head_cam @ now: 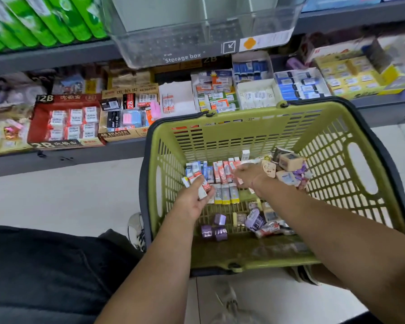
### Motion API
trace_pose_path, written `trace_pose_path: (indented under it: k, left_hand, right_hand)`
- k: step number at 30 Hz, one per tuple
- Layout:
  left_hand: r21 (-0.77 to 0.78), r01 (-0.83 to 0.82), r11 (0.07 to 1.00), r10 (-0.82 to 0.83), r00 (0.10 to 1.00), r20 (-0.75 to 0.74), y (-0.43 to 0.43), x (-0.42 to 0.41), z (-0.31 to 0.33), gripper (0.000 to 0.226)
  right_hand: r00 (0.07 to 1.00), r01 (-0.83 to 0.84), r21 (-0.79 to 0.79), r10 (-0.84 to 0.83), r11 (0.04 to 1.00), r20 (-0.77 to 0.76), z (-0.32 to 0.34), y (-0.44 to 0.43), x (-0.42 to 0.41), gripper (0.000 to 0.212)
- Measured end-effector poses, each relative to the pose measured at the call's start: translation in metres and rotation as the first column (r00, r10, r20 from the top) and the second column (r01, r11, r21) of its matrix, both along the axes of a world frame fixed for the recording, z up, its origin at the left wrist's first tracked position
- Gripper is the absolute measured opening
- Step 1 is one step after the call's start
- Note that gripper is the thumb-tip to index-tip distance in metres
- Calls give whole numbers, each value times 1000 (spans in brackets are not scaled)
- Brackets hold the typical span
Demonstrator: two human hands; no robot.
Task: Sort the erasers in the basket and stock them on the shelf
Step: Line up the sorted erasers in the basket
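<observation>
A green plastic basket (278, 127) with black handles stands on the floor before the low shelf (80, 155). Inside lie many small erasers: blue-sleeved ones (198, 168), red-sleeved ones (223, 170), yellow-tipped ones (226, 195), purple ones (214, 226) and tan blocks (290, 161). My left hand (193, 199) is inside the basket and holds a few red-and-white erasers (202, 187) between thumb and fingers. My right hand (247, 174) reaches over the row of red-sleeved erasers, its fingers blurred and pointing down at them.
The shelf carries open display boxes of erasers: a red 2B box (66, 122), a 4B eraser box (124, 118), white, blue and yellow boxes further right. A clear storage box (197, 31) hangs over the upper shelf edge. My dark trouser leg and shoe are left of the basket.
</observation>
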State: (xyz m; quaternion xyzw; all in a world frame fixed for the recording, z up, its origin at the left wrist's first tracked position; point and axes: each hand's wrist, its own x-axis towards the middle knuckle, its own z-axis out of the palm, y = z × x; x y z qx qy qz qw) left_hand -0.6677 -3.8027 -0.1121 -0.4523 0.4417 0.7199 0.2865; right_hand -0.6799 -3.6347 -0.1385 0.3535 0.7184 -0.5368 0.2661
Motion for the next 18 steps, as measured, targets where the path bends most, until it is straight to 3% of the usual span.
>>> trace_pose_path:
  k: [2,5,14,18]
  left_hand:
    - [28,-16,999,16,1000,-1,3,-2,-3,25]
    - [44,-18,999,18,1000,-5,9,-4,-9,25]
    - [30,28,999,-27,999,-31,11,-6,-16,31]
    - [18,77,997,-76,995,-63,11,-5,-17,30]
  right_hand:
    - [998,-52,222,59,974,-26,-4,-6,-7,24]
    - [994,-81,360,101,929,-38,-10,-12,-16,23]
    - [964,-199,490,258,849,-56,-19,-15,-25,5]
    - [953,-193,467,278,863,-120,-15,-13,-23,11]
